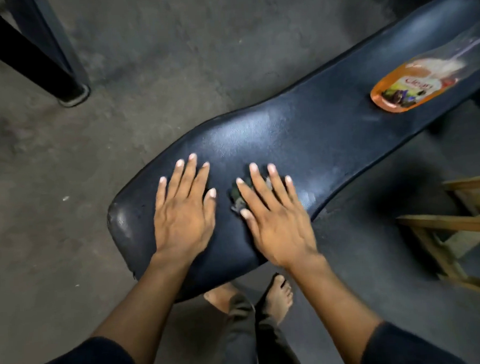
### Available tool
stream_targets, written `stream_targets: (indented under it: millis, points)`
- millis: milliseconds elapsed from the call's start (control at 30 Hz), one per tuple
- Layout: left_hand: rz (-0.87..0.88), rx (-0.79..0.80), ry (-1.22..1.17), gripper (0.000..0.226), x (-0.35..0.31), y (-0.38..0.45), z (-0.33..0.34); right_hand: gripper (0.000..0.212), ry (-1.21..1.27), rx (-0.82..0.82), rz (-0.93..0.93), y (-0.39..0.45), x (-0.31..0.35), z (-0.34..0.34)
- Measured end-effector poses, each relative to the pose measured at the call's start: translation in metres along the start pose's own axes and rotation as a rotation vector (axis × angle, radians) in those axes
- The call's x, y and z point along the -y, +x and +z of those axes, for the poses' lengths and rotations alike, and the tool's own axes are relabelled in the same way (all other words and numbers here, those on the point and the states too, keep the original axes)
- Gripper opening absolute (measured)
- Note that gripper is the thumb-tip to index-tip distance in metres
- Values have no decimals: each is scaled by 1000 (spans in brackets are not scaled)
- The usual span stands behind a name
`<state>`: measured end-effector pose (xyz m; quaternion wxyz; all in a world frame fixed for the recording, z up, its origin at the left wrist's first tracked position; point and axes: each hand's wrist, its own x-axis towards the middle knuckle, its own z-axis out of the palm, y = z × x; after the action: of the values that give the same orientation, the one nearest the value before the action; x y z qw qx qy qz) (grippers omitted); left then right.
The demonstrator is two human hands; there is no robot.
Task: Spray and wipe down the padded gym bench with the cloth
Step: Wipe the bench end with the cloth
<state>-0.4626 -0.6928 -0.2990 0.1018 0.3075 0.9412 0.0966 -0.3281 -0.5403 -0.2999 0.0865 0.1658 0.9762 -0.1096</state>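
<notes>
One padded bench is crossing the frame centre, with one spray bottle lying upper right, its top cut off. Left hand is resting flat, fingers straight; right hand is pressing flat on one cloth, mostly hidden beneath.

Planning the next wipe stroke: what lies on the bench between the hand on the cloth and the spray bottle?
Nothing. In the head view, only bare bench padding lies between the right hand on the cloth and the lying bottle.

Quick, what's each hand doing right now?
Left hand: open, flat on the dark blue padded bench.
Right hand: open, straight fingers pressing a small dark cloth onto it.
</notes>
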Motion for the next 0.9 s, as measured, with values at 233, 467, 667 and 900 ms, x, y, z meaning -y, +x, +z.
stream_targets:
  millis: [233, 467, 667, 900]
  points:
    - [-72, -100, 71, 66, 31, -5, -3, 61, -26, -96, 205, 113, -43, -36]
    - [-45, -100, 68, 63, 36, -5, 1, 64, 31, -54, -39, 111, 71, -15]
    - [-53, -114, 36, 63, 35, -6, -4, 64, -10, -39, -27, 43, 48, -7]
    - [-63, -129, -12, 61, 37, -8, 1, 65, 29, -102, 97, 139, 58, -17]
